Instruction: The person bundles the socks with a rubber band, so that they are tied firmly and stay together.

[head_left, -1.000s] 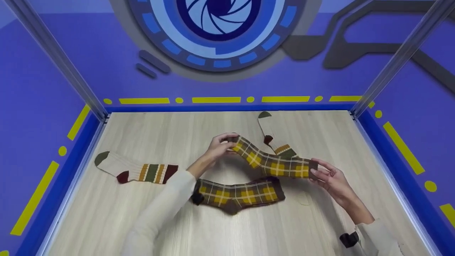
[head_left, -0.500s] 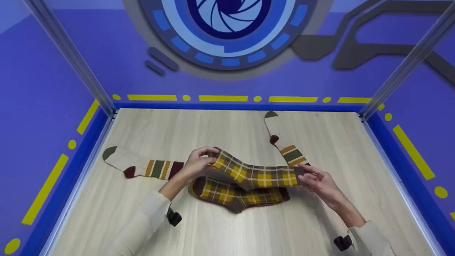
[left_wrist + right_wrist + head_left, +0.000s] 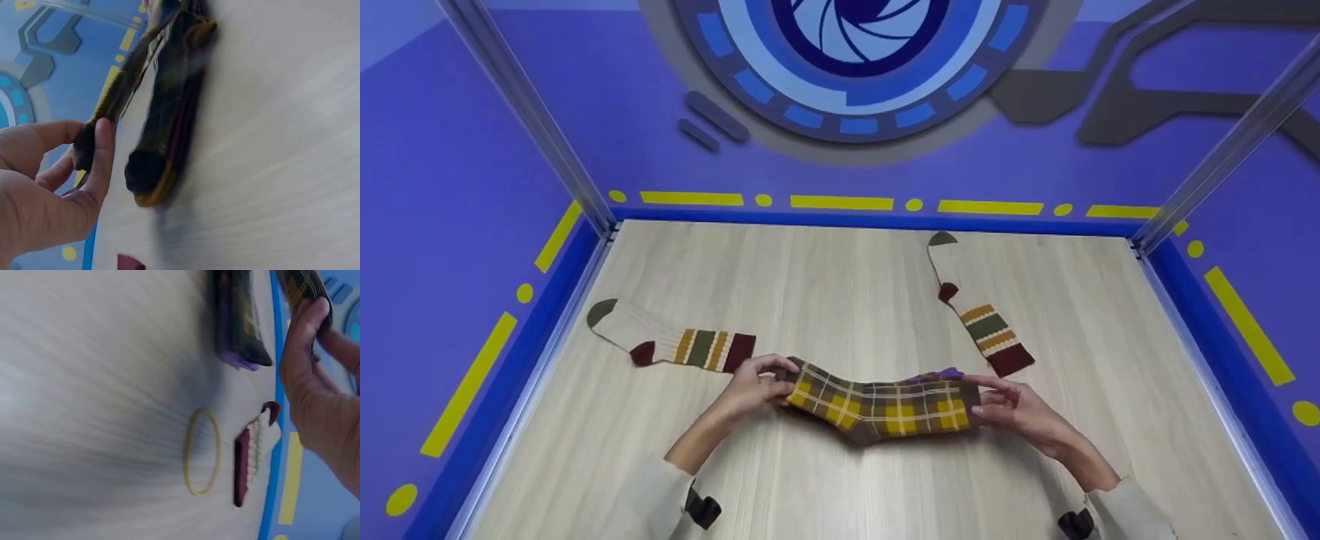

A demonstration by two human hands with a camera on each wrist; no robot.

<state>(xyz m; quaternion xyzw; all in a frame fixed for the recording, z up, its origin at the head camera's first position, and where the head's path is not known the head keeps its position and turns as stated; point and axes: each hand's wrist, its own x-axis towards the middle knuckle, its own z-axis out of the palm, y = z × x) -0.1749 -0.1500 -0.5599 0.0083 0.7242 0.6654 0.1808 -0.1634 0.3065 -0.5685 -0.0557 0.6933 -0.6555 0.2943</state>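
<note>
Between my two hands stretches a yellow-and-brown plaid sock (image 3: pixel 885 409), its heel pointing toward me. My left hand (image 3: pixel 755 390) pinches the toe end between thumb and fingers. At the cuff, my right hand (image 3: pixel 1024 416) pinches the other end. Under the held sock lies a stack of socks (image 3: pixel 166 118) with another plaid one on top, seen apart from it in the left wrist view. A purple edge (image 3: pixel 950 373) of the stack peeks out behind the held sock's cuff; most of the stack is hidden in the head view.
One cream striped sock (image 3: pixel 660 337) lies at the left, its maroon cuff close to my left hand. Another cream striped sock (image 3: pixel 988 326) lies at the back right. A thin yellow band (image 3: pixel 201 453) rests on the table near the stack. Blue panels (image 3: pixel 840 172) enclose the table's back and sides.
Both hands have brought the plaid sock down and toward me, from behind the stack to over it. The back right striped sock, partly covered before, now shows whole.
</note>
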